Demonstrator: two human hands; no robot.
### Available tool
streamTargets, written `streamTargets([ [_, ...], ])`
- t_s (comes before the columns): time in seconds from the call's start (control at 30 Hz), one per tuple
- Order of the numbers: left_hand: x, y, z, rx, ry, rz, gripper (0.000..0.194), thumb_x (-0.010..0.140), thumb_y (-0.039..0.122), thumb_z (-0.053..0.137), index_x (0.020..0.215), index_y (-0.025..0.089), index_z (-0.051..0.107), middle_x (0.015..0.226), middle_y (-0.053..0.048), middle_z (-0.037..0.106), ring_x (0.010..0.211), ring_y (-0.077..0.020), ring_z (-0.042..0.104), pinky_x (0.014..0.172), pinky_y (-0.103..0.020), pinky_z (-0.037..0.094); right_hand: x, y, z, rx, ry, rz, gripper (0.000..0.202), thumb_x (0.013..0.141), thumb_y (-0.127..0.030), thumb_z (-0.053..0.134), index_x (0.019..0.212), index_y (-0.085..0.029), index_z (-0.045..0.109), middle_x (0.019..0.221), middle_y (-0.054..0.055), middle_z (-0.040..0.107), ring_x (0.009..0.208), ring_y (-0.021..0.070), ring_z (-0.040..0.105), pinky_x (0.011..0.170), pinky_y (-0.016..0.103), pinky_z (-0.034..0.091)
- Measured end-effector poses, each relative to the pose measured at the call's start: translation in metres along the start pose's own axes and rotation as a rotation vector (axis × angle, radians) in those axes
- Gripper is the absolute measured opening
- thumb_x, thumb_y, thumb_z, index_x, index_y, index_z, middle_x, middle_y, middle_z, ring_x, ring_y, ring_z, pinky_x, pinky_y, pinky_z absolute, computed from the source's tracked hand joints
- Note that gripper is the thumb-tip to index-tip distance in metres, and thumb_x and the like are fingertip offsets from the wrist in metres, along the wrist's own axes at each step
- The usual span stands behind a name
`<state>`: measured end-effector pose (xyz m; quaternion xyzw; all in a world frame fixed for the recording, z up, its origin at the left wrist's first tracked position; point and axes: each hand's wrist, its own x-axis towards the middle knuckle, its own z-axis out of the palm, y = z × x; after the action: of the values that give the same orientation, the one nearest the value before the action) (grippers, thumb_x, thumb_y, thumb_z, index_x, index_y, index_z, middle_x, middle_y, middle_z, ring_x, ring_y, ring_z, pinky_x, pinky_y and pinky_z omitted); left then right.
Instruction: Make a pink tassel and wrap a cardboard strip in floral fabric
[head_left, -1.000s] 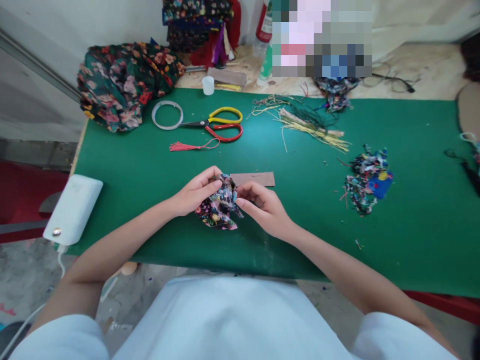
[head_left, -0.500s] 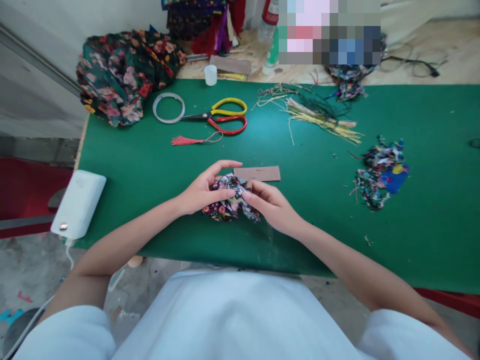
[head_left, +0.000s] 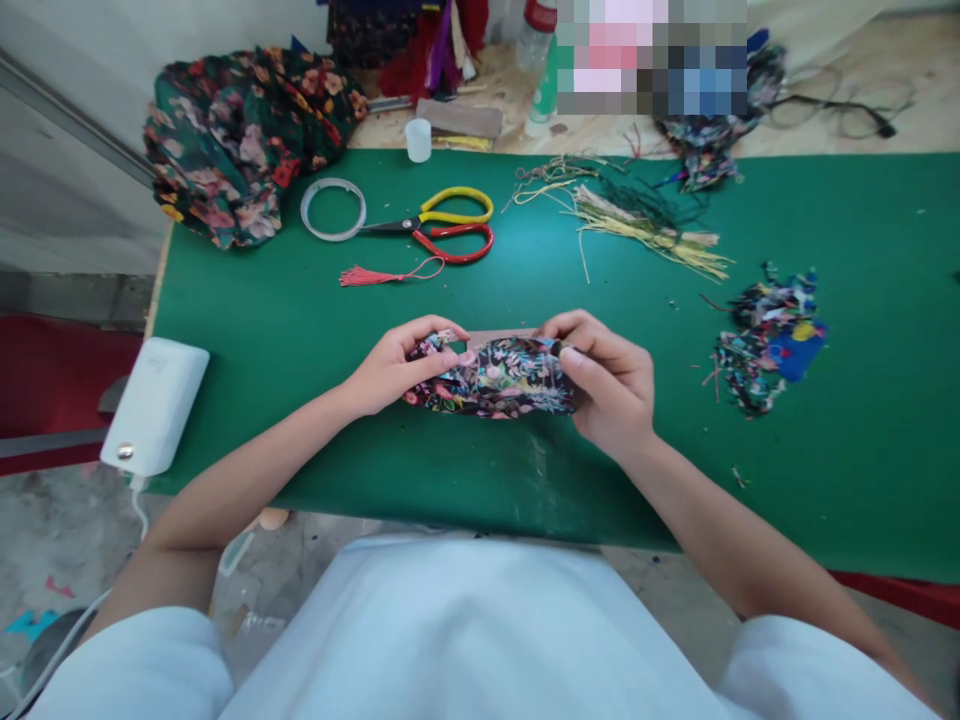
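Note:
A dark floral piece of fabric (head_left: 510,378) is stretched between my hands above the green table mat. My left hand (head_left: 401,365) grips its left end, thumb on top and fingers curled behind. At the other end my right hand (head_left: 607,380) pinches the cloth between thumb and fingers. Behind the fabric a brown cardboard strip (head_left: 499,336) shows only along its upper edge. Farther back lie scissors (head_left: 412,226) with one yellow and one red handle, a clear tape roll (head_left: 305,215) and a red tassel (head_left: 367,275).
A floral cloth bundle (head_left: 225,150) sits at the back left, near a small white cup (head_left: 418,140). Straw-coloured and green strands (head_left: 645,225) lie at the back. Fabric scraps (head_left: 772,340) are to the right. A white power bank (head_left: 155,405) rests at the left edge.
The bunched fabric has been drawn out into a flat, wide strip. My right hand has moved right with its end, and the cardboard is now mostly covered.

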<state>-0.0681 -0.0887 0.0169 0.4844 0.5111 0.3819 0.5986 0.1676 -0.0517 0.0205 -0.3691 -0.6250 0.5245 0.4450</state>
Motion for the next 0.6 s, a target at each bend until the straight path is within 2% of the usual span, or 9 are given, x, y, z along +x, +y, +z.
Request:
streamTargets([
  [0.1, 0.001, -0.004, -0.005, 0.013, 0.074, 0.027, 0.029, 0.081, 0.046, 0.074, 0.088, 0.018, 0.072, 0.078, 0.001, 0.065, 0.067, -0.0075, 0.052, 0.063, -0.018, 0.041, 0.002, 0.001, -0.003, 0.118, 0.052, 0.034, 0.038, 0.084, -0.048, 0.064, 0.061, -0.022, 0.047, 0.075, 0.004, 0.056, 0.07, 0.0183, 0.052, 0.066, 0.036, 0.043],
  [0.2, 0.001, -0.007, -0.01, -0.014, 0.14, 0.107, 0.025, 0.081, 0.043, 0.075, 0.081, 0.018, 0.073, 0.074, 0.001, 0.065, 0.066, -0.0059, 0.052, 0.062, -0.017, 0.04, 0.004, -0.001, -0.003, 0.247, 0.114, 0.088, 0.037, 0.081, -0.045, 0.071, 0.06, -0.022, 0.049, 0.062, 0.0, 0.048, 0.058, 0.0139, 0.043, 0.054, 0.031, 0.033],
  [0.3, 0.0, -0.006, -0.014, -0.065, 0.176, 0.191, 0.022, 0.078, 0.041, 0.079, 0.078, 0.019, 0.074, 0.071, 0.001, 0.065, 0.062, -0.0053, 0.052, 0.058, -0.016, 0.039, 0.004, -0.004, -0.004, 0.25, 0.154, 0.183, 0.041, 0.08, -0.046, 0.073, 0.059, -0.023, 0.046, 0.054, -0.003, 0.037, 0.048, 0.0113, 0.03, 0.048, 0.03, 0.023],
  [0.37, -0.001, -0.003, -0.017, -0.105, 0.168, 0.225, 0.022, 0.075, 0.039, 0.082, 0.075, 0.019, 0.074, 0.067, 0.001, 0.064, 0.058, -0.0044, 0.051, 0.054, -0.015, 0.038, 0.004, -0.007, -0.005, 0.203, 0.154, 0.22, 0.043, 0.081, -0.047, 0.073, 0.059, -0.023, 0.044, 0.053, -0.003, 0.034, 0.047, 0.0107, 0.027, 0.048, 0.03, 0.021],
  [0.43, -0.002, 0.001, -0.02, -0.163, 0.117, 0.24, 0.024, 0.072, 0.04, 0.084, 0.072, 0.018, 0.073, 0.063, 0.001, 0.064, 0.054, -0.0052, 0.052, 0.051, -0.016, 0.04, 0.005, -0.011, -0.006, 0.162, 0.134, 0.229, 0.044, 0.08, -0.048, 0.073, 0.058, -0.023, 0.043, 0.053, -0.003, 0.033, 0.048, 0.0099, 0.025, 0.049, 0.03, 0.022],
  [0.5, -0.004, 0.005, -0.026, -0.176, 0.01, 0.212, 0.025, 0.072, 0.04, 0.083, 0.072, 0.018, 0.072, 0.059, 0.001, 0.063, 0.049, -0.0067, 0.054, 0.047, -0.018, 0.044, 0.007, -0.015, -0.007, 0.131, 0.085, 0.261, 0.045, 0.079, -0.047, 0.072, 0.057, -0.022, 0.042, 0.053, -0.004, 0.032, 0.048, 0.0092, 0.024, 0.05, 0.03, 0.021],
  [0.6, -0.007, 0.013, -0.035, -0.076, -0.187, 0.119, 0.021, 0.077, 0.038, 0.08, 0.078, 0.018, 0.073, 0.058, 0.0, 0.065, 0.04, -0.0059, 0.05, 0.035, -0.016, 0.035, 0.012, -0.019, -0.011, 0.045, 0.006, 0.346, 0.046, 0.078, -0.046, 0.071, 0.055, -0.022, 0.04, 0.052, -0.005, 0.028, 0.049, 0.0086, 0.022, 0.05, 0.029, 0.019],
])
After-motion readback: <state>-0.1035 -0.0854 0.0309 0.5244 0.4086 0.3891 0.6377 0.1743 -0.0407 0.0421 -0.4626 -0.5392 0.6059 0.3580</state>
